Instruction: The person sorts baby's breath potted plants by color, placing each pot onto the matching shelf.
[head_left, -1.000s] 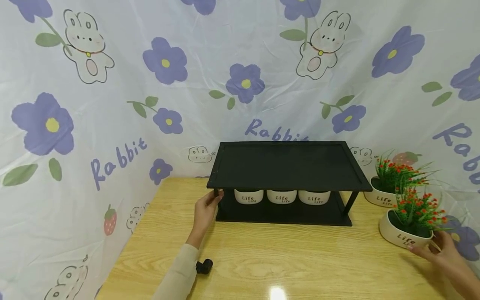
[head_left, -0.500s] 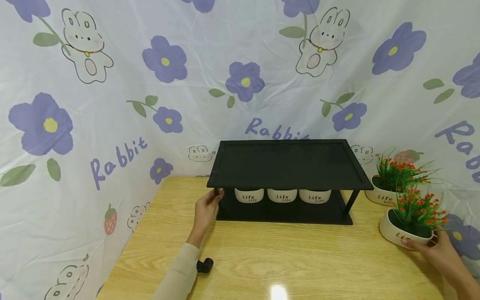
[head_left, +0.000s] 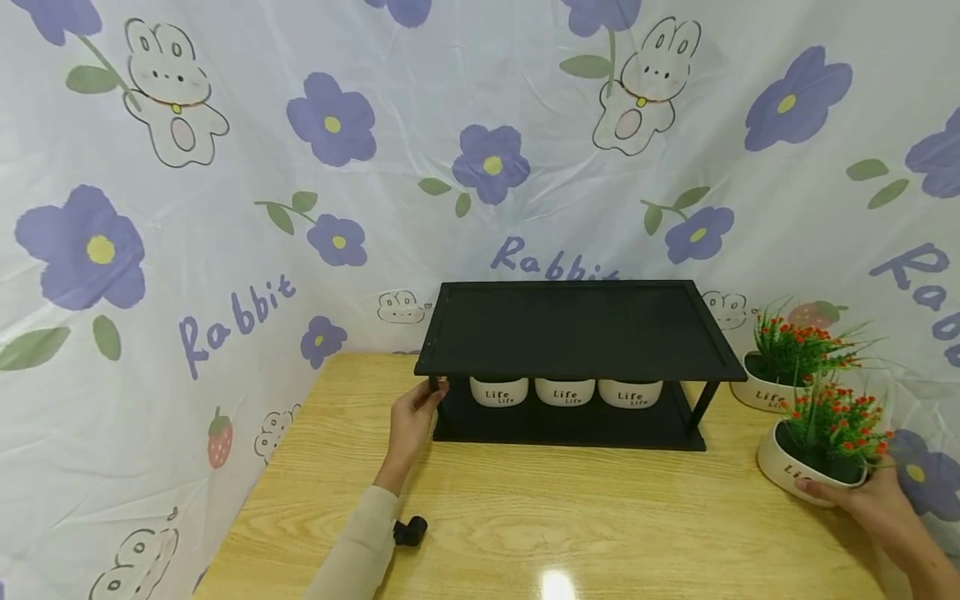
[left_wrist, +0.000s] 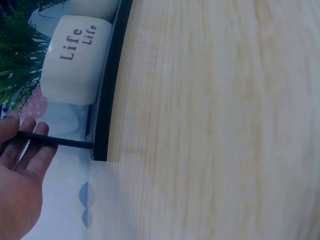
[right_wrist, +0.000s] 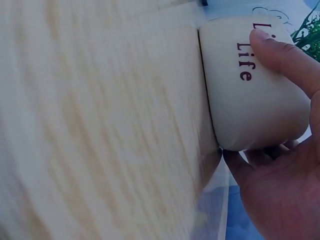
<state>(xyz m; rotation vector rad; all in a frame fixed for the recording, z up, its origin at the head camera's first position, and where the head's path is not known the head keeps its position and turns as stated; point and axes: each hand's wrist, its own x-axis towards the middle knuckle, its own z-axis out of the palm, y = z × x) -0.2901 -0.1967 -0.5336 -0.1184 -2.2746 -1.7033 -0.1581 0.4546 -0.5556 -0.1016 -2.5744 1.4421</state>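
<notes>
At the shelf's left end, my left hand (head_left: 408, 425) grips the thin front post (left_wrist: 72, 143) of a black two-tier shelf (head_left: 581, 329). The thumb and fingers lie around the post in the left wrist view. On the right side of the wooden table, my right hand (head_left: 881, 504) holds a white oval flower pot (head_left: 780, 467) marked "Life", with green leaves and small red flowers. Its thumb (right_wrist: 280, 52) lies across the lettering, while the other fingers go behind the pot and are partly hidden. The pot stands upright, its base at the tabletop.
Three white pots (head_left: 564, 392) stand in a row on the shelf's lower tier, plants hidden under the top board. Another red-flowered pot (head_left: 765, 393) stands behind the held one. A small black object (head_left: 410, 531) shows beside the left sleeve. A patterned cloth (head_left: 405, 208) hangs behind.
My right hand's thumb has slid left across the front of the pot, and its fingers have moved further around it. The pot has hardly moved. My left hand stays on the post.
</notes>
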